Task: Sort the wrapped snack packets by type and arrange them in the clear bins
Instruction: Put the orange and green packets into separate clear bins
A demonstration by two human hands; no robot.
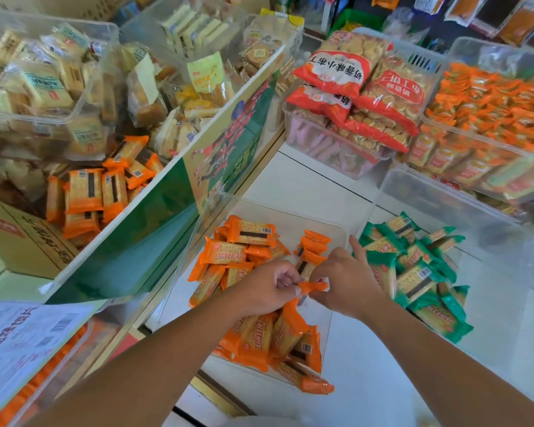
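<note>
Orange packet (313, 286): being held level over the near clear bin (278, 208), stretched between both hands.
Left grip (269, 288): fingers are curling in and pinching the packet's left end.
Right grip (346, 285): thumb and bent fingers are pinching the right end, with one finger sticking out straight toward the green packets (413, 272).
Bin contents: more orange packets (247, 257) are lying loosely heaped at the far left and at the near end; a few are standing on edge at the far right.
Green packets: lying piled just right of that bin; whether a clear wall is enclosing them I cannot tell.
Hard to make out: fingers are hiding much of the held packet, and the forearms are covering part of the bin.
Surface (305, 180): white, carrying the bins.
Room: red biscuit bags (352, 72) are sitting stacked on a far bin, beside a raised bin of orange wrappers (490, 97). A green divider panel (167, 211) is slanting along the left, with a cardboard box (22, 235) beyond it. A printed sheet (22, 340) is running off the lower left edge.
</note>
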